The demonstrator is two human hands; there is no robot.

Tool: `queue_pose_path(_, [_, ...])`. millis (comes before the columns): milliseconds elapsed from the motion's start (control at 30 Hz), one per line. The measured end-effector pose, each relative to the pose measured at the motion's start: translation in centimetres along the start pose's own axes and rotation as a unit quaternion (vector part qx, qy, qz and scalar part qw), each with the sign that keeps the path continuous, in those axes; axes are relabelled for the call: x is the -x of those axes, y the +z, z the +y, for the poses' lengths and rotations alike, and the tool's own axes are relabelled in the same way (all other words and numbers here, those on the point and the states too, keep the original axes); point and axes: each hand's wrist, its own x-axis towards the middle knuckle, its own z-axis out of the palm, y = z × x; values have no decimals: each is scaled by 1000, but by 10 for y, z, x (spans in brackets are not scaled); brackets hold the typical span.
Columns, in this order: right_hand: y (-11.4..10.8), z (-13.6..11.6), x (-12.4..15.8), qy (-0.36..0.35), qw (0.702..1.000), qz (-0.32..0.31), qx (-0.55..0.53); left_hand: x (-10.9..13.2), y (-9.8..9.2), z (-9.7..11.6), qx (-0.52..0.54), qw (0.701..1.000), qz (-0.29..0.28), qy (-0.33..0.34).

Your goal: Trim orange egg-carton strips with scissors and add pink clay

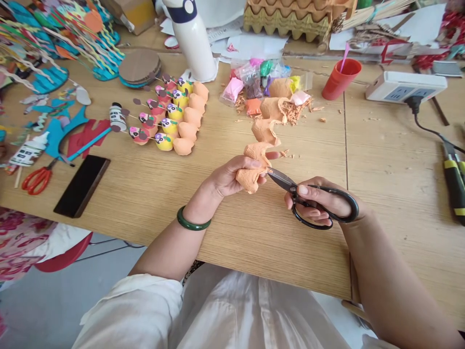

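Observation:
A wavy strip of orange egg carton (pixel 264 131) is held near its lower end by my left hand (pixel 236 173), fingers closed on it. My right hand (pixel 319 199) grips black-handled scissors (pixel 286 182), whose tips touch the strip's edge beside my left fingers. How far the blades are apart is hard to make out. Orange scraps (pixel 296 112) lie at the strip's far end. To the left stand rows of cut carton cups: plain orange ones (pixel 189 131), yellow decorated ones (pixel 169 127) and red decorated ones (pixel 148 123).
Bags of coloured clay (pixel 250 77), a white bottle (pixel 192 43) and stacked egg trays (pixel 290 22) stand at the back. A red cup (pixel 341 78) and power strip (pixel 405 87) are right. Left lie a phone (pixel 82 186) and red-handled scissors (pixel 37 180).

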Motion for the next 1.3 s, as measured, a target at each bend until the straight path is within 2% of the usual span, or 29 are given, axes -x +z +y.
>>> queue_pose_path(267, [-9, 0, 3, 56, 993, -92, -57, 6, 6, -2, 1, 995, -80, -57])
queue_pose_path(400, [-10, 0, 6, 83, 988, -114, -56, 9, 9, -2, -39, 994, -87, -59])
queue_pose_path(467, [-12, 2, 7, 68, 991, -109, -35, 8, 10, -4, -45, 995, -77, -37])
queue_pose_path(633, [-16, 3, 5, -41, 998, -26, 45, -2, 11, -8, -36, 995, 53, 76])
queue_pose_path(733, [-6, -3, 3, -98, 990, 30, 93, -6, 12, -10, -39, 985, 109, 125])
queue_pose_path(800, [5, -7, 1, -111, 984, 73, 122, -7, 14, -10, -39, 979, 134, 149])
queue_pose_path(1000, [26, -6, -4, -116, 960, 181, 177, -6, 18, -11, -47, 963, 179, 196])
queue_pose_path(1167, [26, 1, -7, -134, 947, 198, 212, -6, 21, -16, -67, 953, 196, 219])
queue_pose_path(1300, [30, 4, -9, -155, 941, 211, 214, -6, 27, -22, -41, 958, 183, 219])
